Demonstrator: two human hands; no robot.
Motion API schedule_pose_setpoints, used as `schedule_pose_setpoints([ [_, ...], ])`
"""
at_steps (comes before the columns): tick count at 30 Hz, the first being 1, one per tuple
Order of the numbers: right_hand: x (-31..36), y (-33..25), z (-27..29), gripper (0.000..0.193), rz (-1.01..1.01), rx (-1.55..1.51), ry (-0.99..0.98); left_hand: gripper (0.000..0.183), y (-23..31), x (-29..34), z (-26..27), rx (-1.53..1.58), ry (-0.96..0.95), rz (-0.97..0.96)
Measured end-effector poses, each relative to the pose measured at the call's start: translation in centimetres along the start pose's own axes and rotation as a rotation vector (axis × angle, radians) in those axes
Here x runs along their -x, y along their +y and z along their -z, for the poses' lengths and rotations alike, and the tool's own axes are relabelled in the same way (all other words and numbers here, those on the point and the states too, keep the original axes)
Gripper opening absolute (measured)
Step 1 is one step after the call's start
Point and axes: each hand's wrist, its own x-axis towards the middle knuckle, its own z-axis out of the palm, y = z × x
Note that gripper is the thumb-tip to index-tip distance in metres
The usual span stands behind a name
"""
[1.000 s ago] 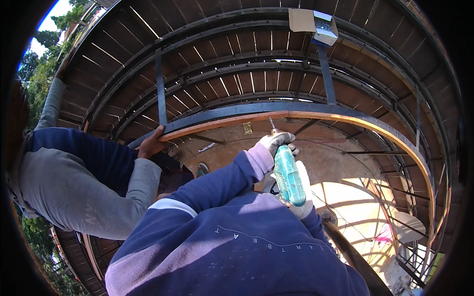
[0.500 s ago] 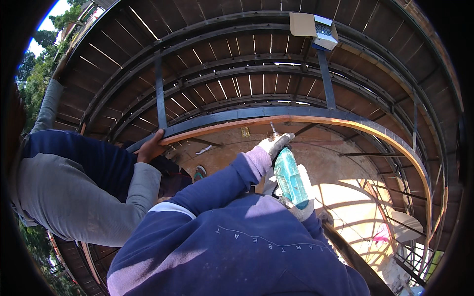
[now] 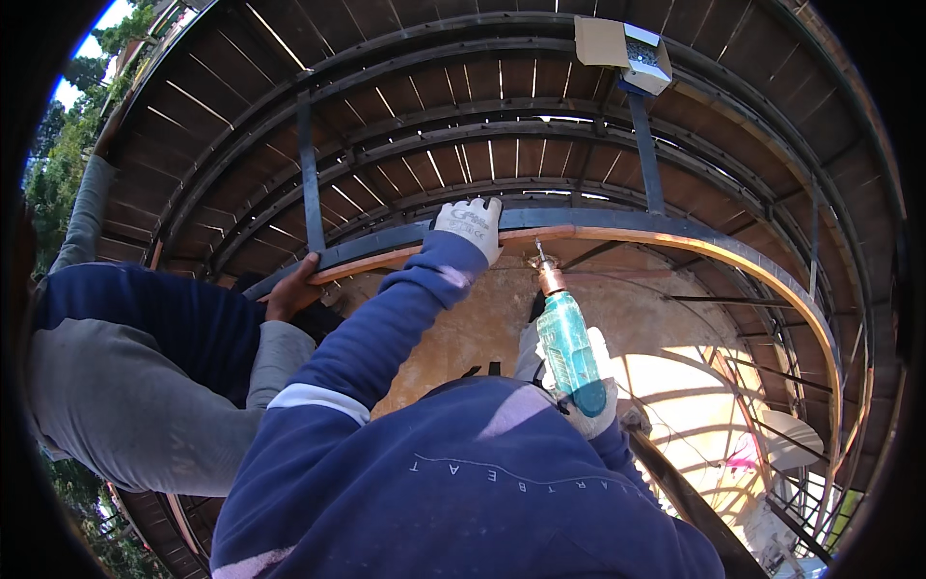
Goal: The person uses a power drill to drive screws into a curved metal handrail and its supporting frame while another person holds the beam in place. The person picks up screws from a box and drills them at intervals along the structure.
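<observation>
My left hand [image 3: 470, 230], in a white work glove, is hooked over a curved dark metal beam [image 3: 386, 239] with its fingers on the upper edge. A strip of orange-brown wood [image 3: 550, 233] runs along the beam's near side. In my right hand [image 3: 600, 372], also gloved, is a teal power drill [image 3: 571, 352]; the drill body hides part of the grip. A bit [image 3: 540, 248] sticks out of its chuck, with the tip just below the wooden strip. Whether the tip touches the wood I cannot tell.
A co-worker in grey and navy at left has a bare hand [image 3: 292, 288] gripping the beam's left part. An open carton [image 3: 644, 58] of small dark pieces sits on the frame at top right. Metal struts [image 3: 647, 154] join the curved rails. Sunlit floor lies below.
My left hand has left the drill's front end and moved up and left onto the beam. The drill stays in my right hand, still pointing up at the strip.
</observation>
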Motion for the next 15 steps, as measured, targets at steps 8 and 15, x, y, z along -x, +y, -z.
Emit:
schedule_pose_setpoints([
  [8, -0.3, 1.0, 0.2, 0.051, -0.057, -0.073, -0.088, 0.057, -0.2, -0.1, -0.9, -0.019, 0.073, -0.017],
  [15, -1.0, 2.0, 1.5, 0.054, 0.033, 0.03, -0.122, 0.058, -0.3, -0.3, -1.0, -0.034, 0.063, -0.026],
])
